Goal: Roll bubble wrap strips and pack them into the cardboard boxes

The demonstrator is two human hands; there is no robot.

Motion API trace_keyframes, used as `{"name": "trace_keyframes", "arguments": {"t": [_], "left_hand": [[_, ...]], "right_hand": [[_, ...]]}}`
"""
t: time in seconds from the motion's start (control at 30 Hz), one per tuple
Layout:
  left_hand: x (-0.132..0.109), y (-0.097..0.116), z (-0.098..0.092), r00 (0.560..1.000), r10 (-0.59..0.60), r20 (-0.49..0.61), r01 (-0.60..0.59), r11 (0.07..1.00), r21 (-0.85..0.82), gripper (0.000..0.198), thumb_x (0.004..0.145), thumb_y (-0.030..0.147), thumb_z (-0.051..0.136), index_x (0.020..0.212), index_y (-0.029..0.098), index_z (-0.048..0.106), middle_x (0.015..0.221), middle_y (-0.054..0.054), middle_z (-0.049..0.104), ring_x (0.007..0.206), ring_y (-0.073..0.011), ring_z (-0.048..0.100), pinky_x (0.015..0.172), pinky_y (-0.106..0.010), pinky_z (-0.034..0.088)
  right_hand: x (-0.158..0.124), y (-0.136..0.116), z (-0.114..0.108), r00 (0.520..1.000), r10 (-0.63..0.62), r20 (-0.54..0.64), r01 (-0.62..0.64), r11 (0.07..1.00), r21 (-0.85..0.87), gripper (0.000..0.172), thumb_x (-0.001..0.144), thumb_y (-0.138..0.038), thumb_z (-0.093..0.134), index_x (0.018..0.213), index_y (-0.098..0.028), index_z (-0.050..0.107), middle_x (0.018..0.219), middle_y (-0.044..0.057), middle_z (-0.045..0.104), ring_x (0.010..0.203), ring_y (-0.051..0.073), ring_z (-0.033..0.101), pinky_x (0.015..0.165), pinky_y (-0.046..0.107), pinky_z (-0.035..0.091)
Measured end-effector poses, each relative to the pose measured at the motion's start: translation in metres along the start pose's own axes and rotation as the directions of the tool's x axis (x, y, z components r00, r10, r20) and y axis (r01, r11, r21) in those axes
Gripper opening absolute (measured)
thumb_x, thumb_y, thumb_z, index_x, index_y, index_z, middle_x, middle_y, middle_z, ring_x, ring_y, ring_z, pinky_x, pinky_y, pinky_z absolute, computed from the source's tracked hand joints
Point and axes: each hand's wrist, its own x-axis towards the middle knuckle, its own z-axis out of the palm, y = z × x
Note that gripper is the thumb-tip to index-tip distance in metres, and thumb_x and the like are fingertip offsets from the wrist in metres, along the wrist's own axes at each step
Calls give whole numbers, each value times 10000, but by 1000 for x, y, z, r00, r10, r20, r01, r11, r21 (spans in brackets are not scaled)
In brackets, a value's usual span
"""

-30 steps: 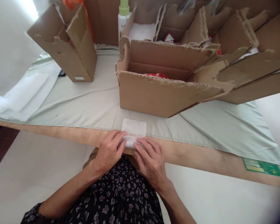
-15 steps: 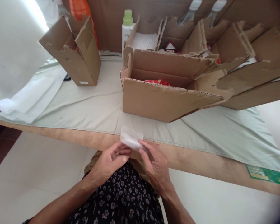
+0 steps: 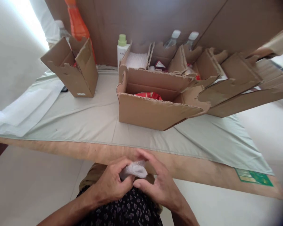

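A small folded piece of clear bubble wrap point(image 3: 135, 169) is pinched in my left hand point(image 3: 112, 180), between the thumb and fingers, just in front of the table's near edge. Its rolled end faces right, and whether anything is inside cannot be seen. My right hand point(image 3: 162, 185) is open at that end, thumb and fingers spread apart around it; contact is hard to make out. Beyond both hands stands an open cardboard box point(image 3: 146, 111) with a red packet point(image 3: 149, 95) inside.
More cardboard compartments point(image 3: 202, 69) run behind and right of the box. A separate narrow carton point(image 3: 81, 78) stands left, near flat plastic sheets point(image 3: 25, 106). At the back are an orange bottle point(image 3: 79, 26) and a white bottle with a green cap point(image 3: 122, 50). A green card point(image 3: 253, 177) lies at the front right edge.
The bubble wrap has gone from my right hand's grip to my left hand's and is more bunched. My right fingers have spread. The view has tilted up and shifted a little right.
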Motion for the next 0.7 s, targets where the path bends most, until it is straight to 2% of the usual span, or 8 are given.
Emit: {"name": "trace_keyframes", "arguments": {"t": [0.1,0.13,0.2,0.27,0.43,0.53,0.63,0.7], "left_hand": [[3,0,2,1000,3,29,-3,1000,-16,46,803,164,610,822,197,636,801,6,645,745,-148,602,700,-246,463],[4,-1,2,998,-31,49,32,999,-33,47,800,169,610,825,196,639,809,5,642,754,-150,601,702,-246,460],[6,-2,1,987,-114,112,122,990,-67,95,794,174,602,865,195,662,841,0,657,781,-158,606,716,-249,458],[7,-2,-2,969,-170,178,188,978,-90,160,792,182,591,918,196,688,847,2,666,783,-159,601,712,-246,452],[14,-1,-6,937,-204,285,247,961,-125,204,792,191,597,959,189,714,813,20,644,737,-132,552,664,-219,416],[17,-3,-10,923,-205,324,271,947,-173,253,782,169,617,1011,200,719,802,30,640,693,-111,524,618,-204,392],[19,-8,-17,945,-150,291,226,942,-249,253,840,187,615,1074,211,709,807,13,687,699,-121,597,634,-208,462],[21,-14,-21,986,-72,148,105,968,-229,226,902,206,589,1100,218,696,835,-9,730,734,-140,668,673,-230,530]], "right_hand": [[5,-5,-6,998,7,63,-9,999,40,146,927,-201,690,1061,-259,680,965,-11,736,878,162,690,795,271,548],[6,-5,-8,997,14,79,-17,999,35,98,923,-169,679,974,-252,677,898,-27,724,828,151,675,762,261,533],[5,-3,-14,993,30,113,-31,1000,5,95,910,-160,692,941,-248,671,852,-37,712,793,151,656,732,262,518],[3,0,-20,988,37,153,-33,999,-27,122,908,-181,702,1004,-253,678,873,-35,721,803,161,657,720,269,515],[7,3,-33,987,16,160,-2,997,-83,58,939,-202,645,971,-236,678,835,-20,726,755,165,668,661,268,521],[16,-3,-46,991,-56,122,71,989,-128,54,949,-206,629,953,-242,669,814,-19,733,725,165,683,670,276,553],[22,-11,-70,991,-114,66,124,977,-173,72,948,-238,657,995,-287,680,823,-17,741,702,170,699,655,276,588],[23,-12,-95,994,-107,-25,99,971,-219,85,936,-299,686,1011,-329,713,822,3,744,661,190,700,572,282,589]]}}
